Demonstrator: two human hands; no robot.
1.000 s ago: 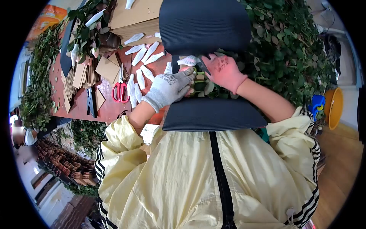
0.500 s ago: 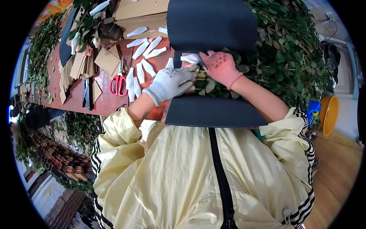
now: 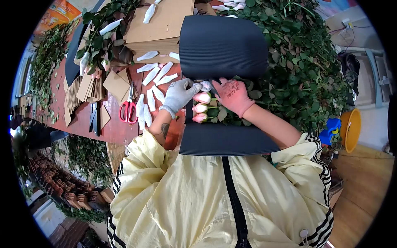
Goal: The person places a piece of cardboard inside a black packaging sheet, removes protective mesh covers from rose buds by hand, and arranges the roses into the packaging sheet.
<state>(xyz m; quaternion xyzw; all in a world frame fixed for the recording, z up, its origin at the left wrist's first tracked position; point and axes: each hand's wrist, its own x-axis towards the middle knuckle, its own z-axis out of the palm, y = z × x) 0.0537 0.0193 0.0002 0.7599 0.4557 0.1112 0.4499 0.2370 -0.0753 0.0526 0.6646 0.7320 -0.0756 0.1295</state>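
My left hand [image 3: 178, 97], in a grey glove, pinches the end of a white foam net [image 3: 204, 86] that wraps a flower bud. Beside it my right hand [image 3: 234, 96], in a pink glove, is bent over the stems and leaves; its fingertips are hidden, so what it grips does not show. Below the net, several pink-white roses [image 3: 202, 98] lie in a column, heads pointing left. They rest between the upper part of a black ribbed sheet [image 3: 223, 48] and its lower flap [image 3: 227, 140], near my body.
Loose white foam nets [image 3: 149, 100] lie on the red table [image 3: 120, 93], left of the roses. Farther left are red-handled scissors [image 3: 128, 109], a black tool [image 3: 94, 120] and cardboard pieces [image 3: 115, 84]. A cardboard stack [image 3: 153, 33] stands behind; leafy stems [image 3: 289, 78] pile up on the right.
My left hand has drawn back from over the roses to the left, uncovering the pink heads, and now pinches the net. My right hand stays beside the net. The camera view has tilted.
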